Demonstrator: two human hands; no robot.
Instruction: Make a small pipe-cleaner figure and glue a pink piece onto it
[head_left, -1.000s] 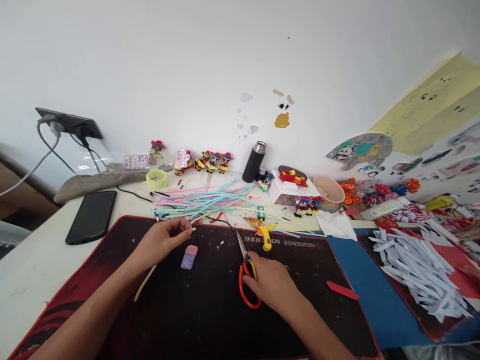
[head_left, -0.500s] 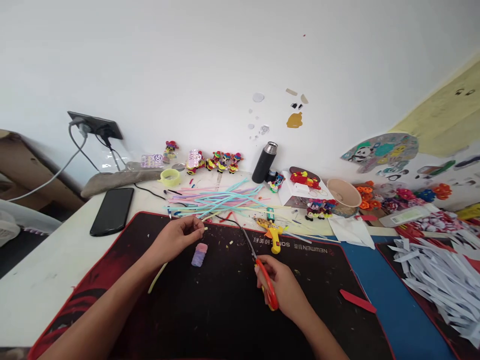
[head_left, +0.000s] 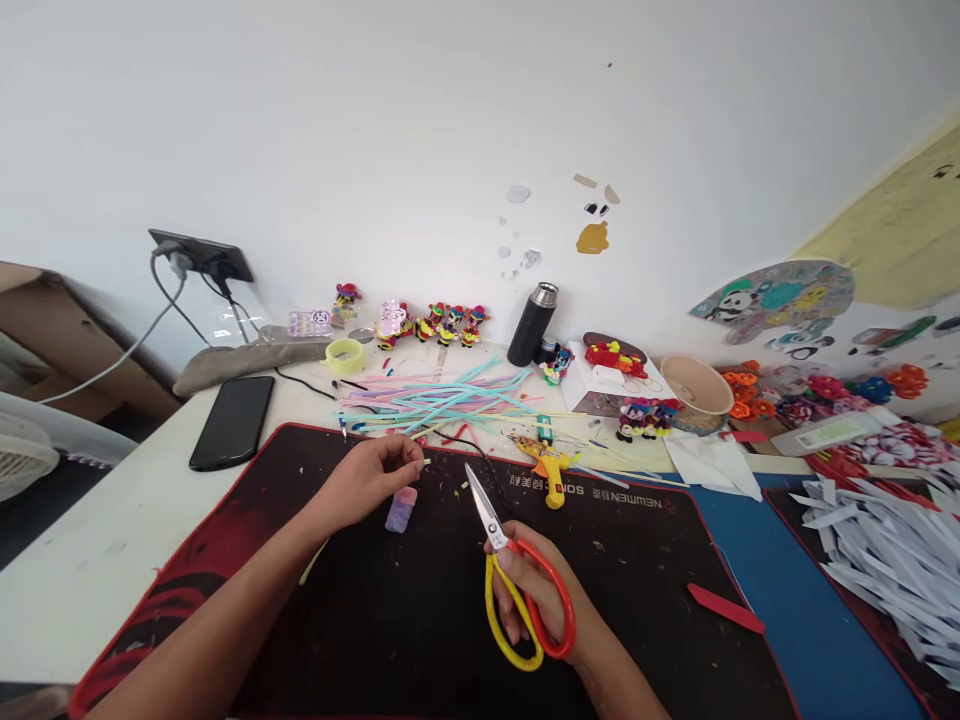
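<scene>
My left hand [head_left: 379, 475] is closed in a pinch on a pale yellow pipe cleaner [head_left: 312, 563]; its short end pokes out at the fingertips and its tail hangs below the wrist. In my right hand [head_left: 536, 585] is a pair of scissors [head_left: 489, 525] with one red and one yellow handle. Their blades lie together and point up and left, apart from the pipe cleaner. A small pink-and-purple block [head_left: 402, 510] lies on the black mat [head_left: 405, 620] just below my left fingers.
Pastel pipe cleaners [head_left: 450, 395] are heaped behind the mat. A yellow glue gun [head_left: 551, 475] lies at its back edge. A black flask [head_left: 533, 325], small figures [head_left: 450, 325] and a bowl [head_left: 697, 385] stand along the wall. A phone [head_left: 232, 422] is at left, paper strips [head_left: 885, 560] at right.
The scissors have turned in my right hand, so both handles and the flat of the blades now face me. My left hand keeps its pinch on the pipe cleaner. The view has shifted slightly.
</scene>
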